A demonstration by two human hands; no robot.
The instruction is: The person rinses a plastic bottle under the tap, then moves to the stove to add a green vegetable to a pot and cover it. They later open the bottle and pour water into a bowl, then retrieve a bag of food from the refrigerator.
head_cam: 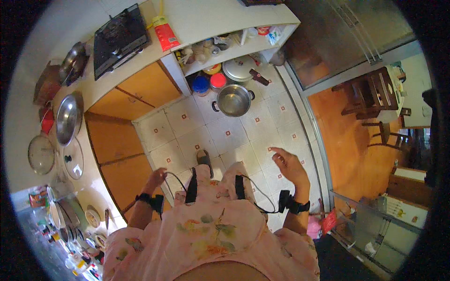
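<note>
My left hand (157, 179) hangs beside my left thigh, near the wooden cabinet doors (123, 154). Its fingers are foreshortened, so their spacing is unclear; a thin black cable passes close to them. On the other side, my right hand (291, 167) is held out over the tiled floor (228, 140), empty, with loosely bent fingers apart from the thumb. Each wrist wears a black strap with a small device. Ahead on the floor stands an uncovered steel pot (233, 100) with two dark handles. Behind it is a lidded pressure cooker (240, 67) with a dark long handle.
Jars with a blue lid (200, 84) and a red lid (218, 80) stand by the pot, below a cluttered shelf (232, 52). On the left counter are a gas stove (121, 42), a steel basin (68, 119) and a glass lid (74, 158). A sliding-door track (316, 140) runs along the right.
</note>
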